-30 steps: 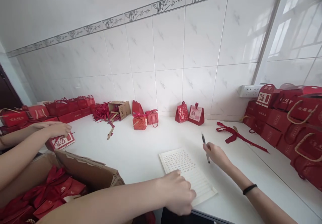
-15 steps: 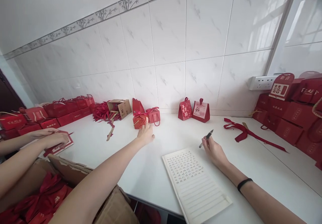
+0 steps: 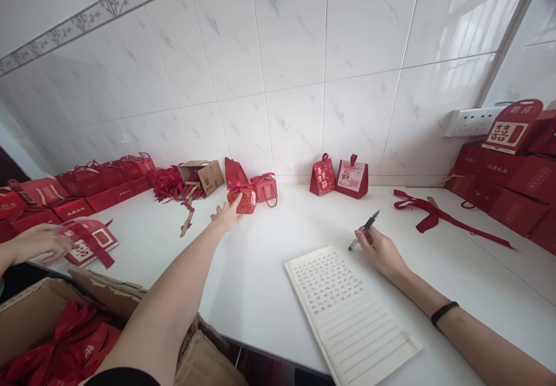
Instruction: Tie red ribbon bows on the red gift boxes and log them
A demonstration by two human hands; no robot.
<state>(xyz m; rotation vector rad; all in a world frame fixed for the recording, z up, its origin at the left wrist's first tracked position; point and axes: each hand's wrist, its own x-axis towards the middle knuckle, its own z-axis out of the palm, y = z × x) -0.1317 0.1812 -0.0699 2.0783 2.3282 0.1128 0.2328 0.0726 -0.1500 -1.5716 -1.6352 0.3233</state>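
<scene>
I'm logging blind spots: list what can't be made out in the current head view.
In the head view:
Notebook: writing too small to read.
Left hand: its fingers hide whether it touches the box.
Carton: left arm covers part; left and bottom edges cut it.
Right stack: cut by the right edge.

Backed at twelve o'clock by a glossy tiled wall (image 3: pixel 295 39), white with grey veins; banded towards ten with a bamboo-patterned border (image 3: pixel 115 5); streaked at two with pale, barred reflections (image 3: pixel 471 18); fitted just short of three with a white socket panel (image 3: pixel 471 122); furnished at six with a white table (image 3: pixel 256 287), softly lit.
</scene>
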